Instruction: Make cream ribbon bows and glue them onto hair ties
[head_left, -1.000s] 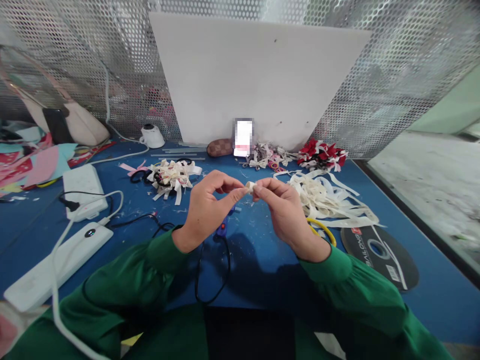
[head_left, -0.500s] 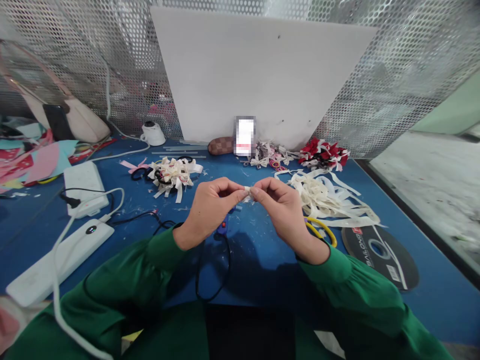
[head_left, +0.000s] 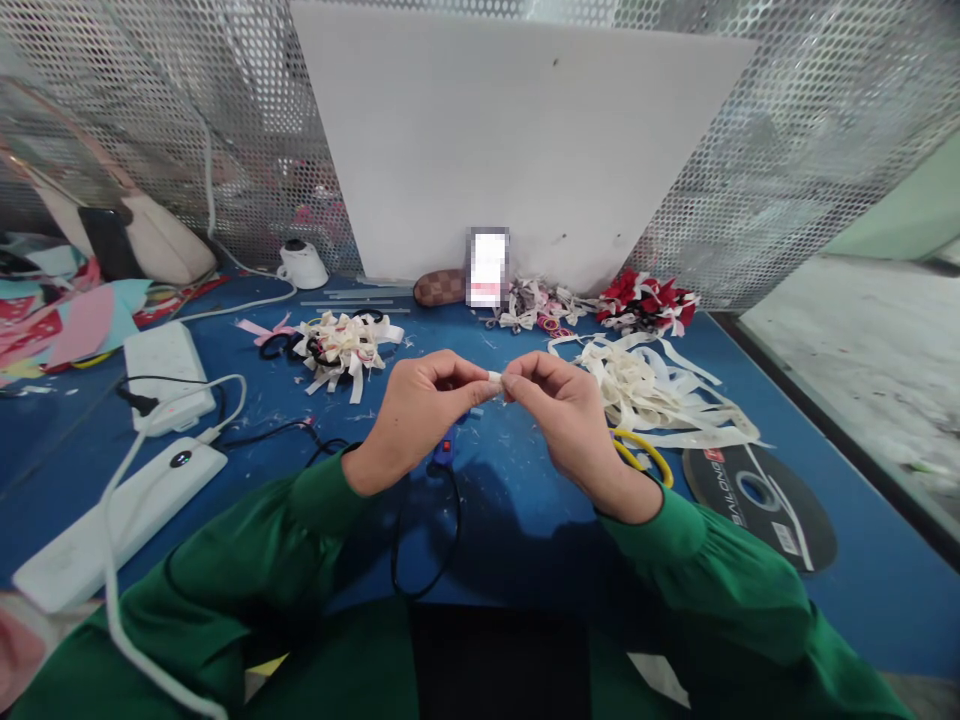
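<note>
A small piece of cream ribbon (head_left: 495,378) is pinched between the fingertips of both hands above the middle of the blue table. My left hand (head_left: 424,408) grips its left end between thumb and index finger. On the other end my right hand (head_left: 559,410) is closed in the same kind of pinch. Below and behind my left hand lies a blue tool with a red switch (head_left: 445,448) and a black cord. Yellow-handled scissors (head_left: 645,455), partly hidden, lie beside my right wrist. Loose cream ribbon strips (head_left: 645,390) are heaped right of my right hand.
Finished-looking cream bows (head_left: 345,348) lie left, red bows (head_left: 649,302) back right. A phone (head_left: 487,268) leans on a white board (head_left: 517,140). A black reel (head_left: 757,505) lies right. White power banks (head_left: 120,525) with cables and a handbag (head_left: 161,240) are at left.
Both hands stay nearly in place, and the ribbon piece between the fingertips looks more compact. The whole view has shifted slightly.
</note>
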